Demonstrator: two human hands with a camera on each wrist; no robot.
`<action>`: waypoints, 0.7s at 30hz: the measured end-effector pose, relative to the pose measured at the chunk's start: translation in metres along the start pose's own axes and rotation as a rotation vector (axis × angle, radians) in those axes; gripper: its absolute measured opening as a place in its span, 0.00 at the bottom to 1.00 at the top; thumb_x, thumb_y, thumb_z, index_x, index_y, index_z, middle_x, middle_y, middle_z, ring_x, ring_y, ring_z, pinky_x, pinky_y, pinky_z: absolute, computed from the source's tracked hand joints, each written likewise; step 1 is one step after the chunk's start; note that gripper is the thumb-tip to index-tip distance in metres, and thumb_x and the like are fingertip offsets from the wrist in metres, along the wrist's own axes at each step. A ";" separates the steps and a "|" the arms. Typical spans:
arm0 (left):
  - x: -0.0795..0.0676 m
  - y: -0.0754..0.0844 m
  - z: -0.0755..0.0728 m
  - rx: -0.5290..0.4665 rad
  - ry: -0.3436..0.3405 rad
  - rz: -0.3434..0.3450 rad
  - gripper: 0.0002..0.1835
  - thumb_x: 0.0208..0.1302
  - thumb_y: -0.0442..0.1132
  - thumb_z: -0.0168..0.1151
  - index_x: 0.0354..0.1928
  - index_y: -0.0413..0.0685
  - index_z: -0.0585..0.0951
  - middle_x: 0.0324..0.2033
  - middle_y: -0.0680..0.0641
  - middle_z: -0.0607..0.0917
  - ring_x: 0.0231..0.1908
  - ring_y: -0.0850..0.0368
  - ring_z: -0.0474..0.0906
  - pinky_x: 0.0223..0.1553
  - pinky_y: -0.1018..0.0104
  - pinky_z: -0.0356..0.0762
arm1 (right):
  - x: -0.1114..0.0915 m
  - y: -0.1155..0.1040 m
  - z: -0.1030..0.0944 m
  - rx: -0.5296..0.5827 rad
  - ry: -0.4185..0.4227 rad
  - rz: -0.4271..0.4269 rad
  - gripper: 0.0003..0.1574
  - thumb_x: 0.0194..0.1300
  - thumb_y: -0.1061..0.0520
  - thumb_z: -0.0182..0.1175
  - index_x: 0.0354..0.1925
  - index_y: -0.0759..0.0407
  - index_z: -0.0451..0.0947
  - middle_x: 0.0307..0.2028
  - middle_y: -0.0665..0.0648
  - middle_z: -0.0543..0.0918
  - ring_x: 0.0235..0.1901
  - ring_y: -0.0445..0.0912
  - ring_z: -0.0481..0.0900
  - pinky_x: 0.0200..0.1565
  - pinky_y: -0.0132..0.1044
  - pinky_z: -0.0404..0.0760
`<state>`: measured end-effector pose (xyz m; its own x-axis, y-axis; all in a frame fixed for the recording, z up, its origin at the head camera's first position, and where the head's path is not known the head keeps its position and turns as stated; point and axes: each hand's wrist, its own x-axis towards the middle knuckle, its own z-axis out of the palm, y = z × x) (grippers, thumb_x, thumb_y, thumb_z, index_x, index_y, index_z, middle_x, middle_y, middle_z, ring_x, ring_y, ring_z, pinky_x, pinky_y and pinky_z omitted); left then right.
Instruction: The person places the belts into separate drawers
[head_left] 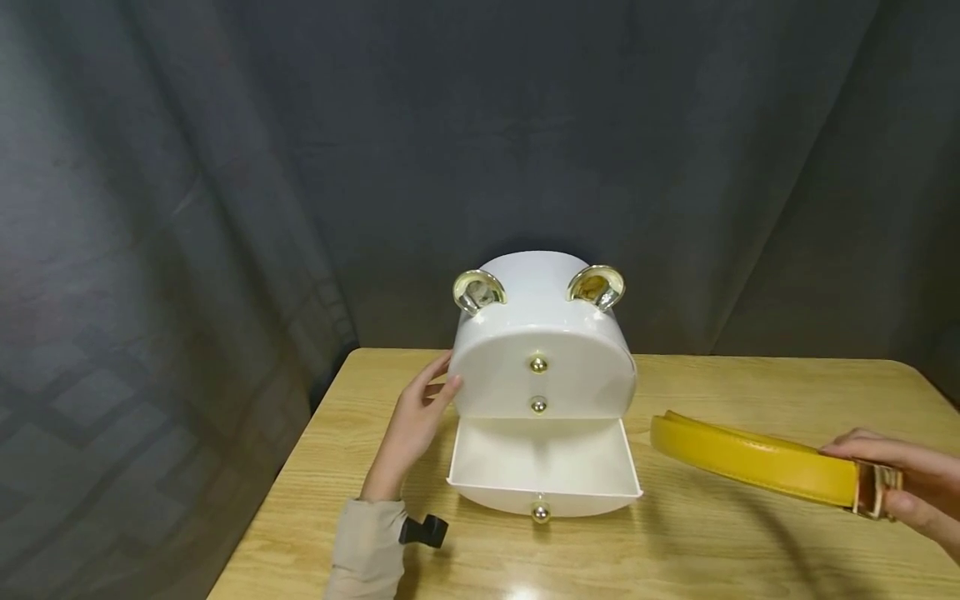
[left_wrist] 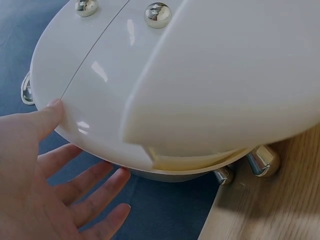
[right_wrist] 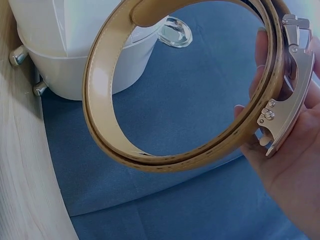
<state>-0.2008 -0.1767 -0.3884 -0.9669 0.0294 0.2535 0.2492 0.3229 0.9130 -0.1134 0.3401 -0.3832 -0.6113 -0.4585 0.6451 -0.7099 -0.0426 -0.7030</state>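
Note:
A white drawer box (head_left: 491,379) with gold ears and round gold knobs stands on the table. Its bottom drawer (head_left: 540,454) is pulled out, and no contents show inside. My left hand (head_left: 416,417) rests against the box's left side. In the left wrist view, the thumb (left_wrist: 50,117) touches the front face while the spread fingers (left_wrist: 100,197) lie along the side. To the right of the box, my right hand (head_left: 911,483) holds a coiled yellow belt (head_left: 750,458) by its buckle end. The metal buckle (right_wrist: 292,100) sits between thumb and fingers.
The box stands on a light wooden table (head_left: 787,392), near its back edge. A dark curtain (head_left: 675,167) hangs behind. Short metallic feet (left_wrist: 263,161) hold the box up. A black clip-like piece (head_left: 425,531) sticks out from the left sleeve (head_left: 367,546).

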 end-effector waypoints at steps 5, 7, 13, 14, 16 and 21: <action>0.000 -0.002 0.000 -0.003 0.000 0.003 0.28 0.72 0.52 0.59 0.71 0.55 0.71 0.64 0.45 0.74 0.56 0.46 0.76 0.56 0.47 0.72 | -0.002 0.001 -0.001 0.033 -0.029 0.017 0.27 0.65 0.85 0.40 0.62 0.82 0.66 0.56 0.59 0.76 0.34 0.46 0.74 0.26 0.32 0.69; 0.000 -0.002 0.000 -0.005 -0.001 0.008 0.28 0.72 0.52 0.58 0.71 0.55 0.71 0.64 0.45 0.74 0.56 0.46 0.76 0.56 0.47 0.72 | -0.003 0.001 -0.001 0.014 -0.052 0.025 0.28 0.66 0.85 0.40 0.63 0.81 0.65 0.58 0.58 0.74 0.34 0.45 0.74 0.25 0.33 0.70; 0.001 -0.003 -0.001 -0.011 -0.005 0.010 0.28 0.71 0.54 0.59 0.70 0.58 0.71 0.64 0.47 0.75 0.56 0.46 0.76 0.56 0.47 0.72 | 0.000 -0.006 0.011 -0.202 -0.016 0.072 0.28 0.62 0.85 0.45 0.60 0.80 0.68 0.57 0.54 0.76 0.38 0.43 0.74 0.27 0.33 0.66; 0.000 -0.002 -0.001 -0.013 -0.005 0.009 0.28 0.71 0.54 0.59 0.70 0.59 0.71 0.63 0.47 0.75 0.56 0.46 0.76 0.56 0.47 0.71 | 0.001 -0.007 0.015 -0.200 -0.005 0.068 0.28 0.60 0.86 0.46 0.59 0.81 0.68 0.56 0.56 0.77 0.37 0.44 0.74 0.27 0.33 0.65; 0.000 -0.002 -0.001 -0.013 -0.008 0.010 0.28 0.71 0.53 0.59 0.70 0.58 0.71 0.63 0.46 0.75 0.56 0.45 0.76 0.57 0.46 0.71 | 0.005 -0.011 0.022 -0.254 -0.010 0.096 0.28 0.59 0.87 0.46 0.58 0.80 0.69 0.53 0.54 0.77 0.36 0.43 0.74 0.28 0.33 0.65; 0.001 -0.002 -0.001 -0.016 -0.007 0.005 0.27 0.72 0.53 0.58 0.70 0.58 0.71 0.64 0.46 0.75 0.56 0.47 0.76 0.57 0.47 0.71 | 0.016 -0.014 0.040 -0.218 -0.023 0.087 0.29 0.57 0.88 0.47 0.57 0.81 0.70 0.52 0.56 0.79 0.36 0.43 0.74 0.30 0.32 0.69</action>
<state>-0.2018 -0.1784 -0.3899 -0.9659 0.0374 0.2561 0.2550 0.3078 0.9167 -0.0994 0.2980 -0.3751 -0.6671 -0.4726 0.5758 -0.7151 0.1899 -0.6727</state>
